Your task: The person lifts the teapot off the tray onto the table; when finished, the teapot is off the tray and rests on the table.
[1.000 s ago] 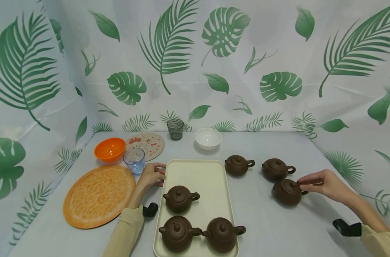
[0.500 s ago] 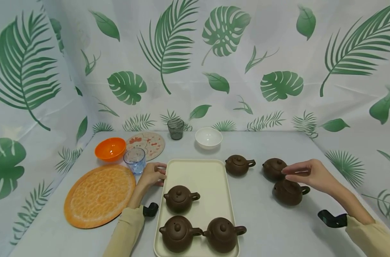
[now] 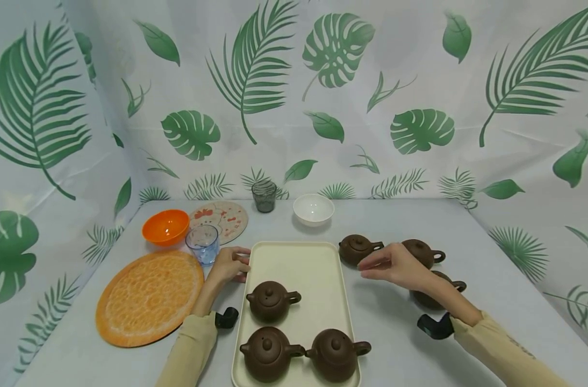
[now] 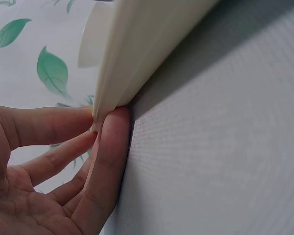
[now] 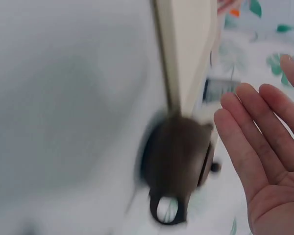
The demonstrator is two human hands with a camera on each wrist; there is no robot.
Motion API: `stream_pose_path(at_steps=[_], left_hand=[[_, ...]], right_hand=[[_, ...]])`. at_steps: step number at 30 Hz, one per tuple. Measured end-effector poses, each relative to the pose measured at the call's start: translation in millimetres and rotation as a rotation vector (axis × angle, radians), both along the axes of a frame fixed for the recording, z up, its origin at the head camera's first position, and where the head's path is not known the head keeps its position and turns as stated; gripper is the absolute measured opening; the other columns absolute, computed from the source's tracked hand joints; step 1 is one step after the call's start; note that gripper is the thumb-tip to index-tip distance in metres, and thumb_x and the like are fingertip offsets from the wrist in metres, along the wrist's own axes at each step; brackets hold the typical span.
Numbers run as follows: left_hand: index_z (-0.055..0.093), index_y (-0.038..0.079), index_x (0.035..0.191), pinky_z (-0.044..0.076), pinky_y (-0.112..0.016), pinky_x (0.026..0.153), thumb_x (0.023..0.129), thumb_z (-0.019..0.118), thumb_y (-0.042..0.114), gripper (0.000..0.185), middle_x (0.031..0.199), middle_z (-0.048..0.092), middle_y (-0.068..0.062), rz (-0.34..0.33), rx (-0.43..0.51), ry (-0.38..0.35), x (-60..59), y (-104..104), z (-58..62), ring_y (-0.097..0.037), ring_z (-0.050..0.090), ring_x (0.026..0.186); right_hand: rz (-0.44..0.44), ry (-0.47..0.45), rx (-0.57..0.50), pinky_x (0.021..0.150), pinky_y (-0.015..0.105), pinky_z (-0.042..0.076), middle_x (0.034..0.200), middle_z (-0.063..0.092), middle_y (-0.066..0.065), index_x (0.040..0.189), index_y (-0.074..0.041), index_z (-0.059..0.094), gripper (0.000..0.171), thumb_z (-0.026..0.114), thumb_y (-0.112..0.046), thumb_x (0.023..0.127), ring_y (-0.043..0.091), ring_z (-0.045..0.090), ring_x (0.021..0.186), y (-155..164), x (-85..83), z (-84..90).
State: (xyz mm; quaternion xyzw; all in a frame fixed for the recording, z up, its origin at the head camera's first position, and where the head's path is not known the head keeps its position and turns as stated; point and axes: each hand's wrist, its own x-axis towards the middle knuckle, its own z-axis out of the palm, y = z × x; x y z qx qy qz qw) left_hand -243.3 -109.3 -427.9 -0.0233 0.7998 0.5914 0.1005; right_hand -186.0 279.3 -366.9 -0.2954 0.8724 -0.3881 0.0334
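Observation:
A cream tray point(image 3: 299, 258) carries three brown teapots: one teapot point(image 3: 270, 301) midway along its left side, another teapot point(image 3: 267, 352) below that, and a third teapot point(image 3: 336, 352) at the lower right. My left hand point(image 3: 230, 264) pinches the tray's left rim between thumb and fingers point(image 4: 110, 147). With its fingers extended and nothing held, my right hand point(image 3: 395, 267) is in front of a brown teapot point(image 3: 356, 248) just off the tray's upper right corner. Farther right stand two more teapots, a rear teapot point(image 3: 422, 252) and a front teapot point(image 3: 427, 298), both partly covered by my right hand and forearm.
At the left lies a round orange mat point(image 3: 149, 298), with an orange bowl point(image 3: 165, 228), a blue glass point(image 3: 203, 244) and a patterned round mat point(image 3: 231, 220) behind it. A grey glass point(image 3: 264, 196) and a white bowl point(image 3: 314, 209) stand at the back.
My right hand has left the handle of the front right teapot and moved left across the table toward the teapot near the tray. The left hand stays on the tray rim.

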Motion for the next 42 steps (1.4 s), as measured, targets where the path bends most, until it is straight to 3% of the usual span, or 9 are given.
stream_pose_path(at_steps=[9,18,25,33,42], left_hand=[[0.06,-0.008,0.12,0.056,-0.027,0.048,0.075,0.061,-0.014,0.046,0.089,0.064,-0.017,0.005,0.009,0.003,1.3,-0.4,1.4,-0.014,0.06,0.058],[0.06,-0.008,0.12,0.056,-0.027,0.048,0.074,0.061,-0.014,0.046,0.09,0.065,-0.018,0.004,0.015,0.009,1.5,-0.1,2.8,-0.014,0.06,0.058],[0.06,-0.009,0.12,0.056,-0.027,0.048,0.075,0.061,-0.014,0.046,0.089,0.064,-0.018,0.004,0.01,0.009,1.8,0.1,2.9,-0.014,0.06,0.058],[0.06,-0.008,0.121,0.055,-0.026,0.048,0.075,0.061,-0.014,0.046,0.09,0.065,-0.019,0.004,0.007,0.009,2.4,-0.2,1.3,-0.015,0.06,0.058],[0.061,-0.008,0.12,0.056,-0.028,0.049,0.074,0.062,-0.014,0.046,0.089,0.064,-0.018,0.005,-0.001,0.01,1.9,1.0,0.0,-0.015,0.061,0.06]], right_hand=[[0.08,-0.097,-0.039,0.075,0.022,0.058,0.097,0.073,0.013,0.101,0.004,0.072,0.025,0.074,-0.013,0.083,0.012,0.07,0.088,-60.1,-10.1,-3.0],[0.2,-0.108,-0.023,0.075,0.021,0.057,0.095,0.073,0.012,0.098,0.004,0.073,0.022,0.074,-0.012,0.083,0.014,0.07,0.087,-100.3,-12.2,-12.3],[0.268,-0.087,-0.005,0.075,0.019,0.057,0.093,0.073,0.011,0.096,0.001,0.074,0.018,0.073,-0.012,0.084,0.011,0.07,0.085,-113.7,-14.4,-19.8],[0.271,-0.089,0.037,0.072,0.019,0.057,0.088,0.074,0.002,0.092,-0.004,0.076,0.013,0.074,-0.012,0.083,0.003,0.068,0.08,-124.2,-14.4,-20.8],[0.309,-0.079,0.032,0.069,0.018,0.057,0.085,0.074,0.002,0.09,-0.005,0.076,0.01,0.074,-0.011,0.083,0.003,0.068,0.075,-133.5,-12.8,-25.8]])
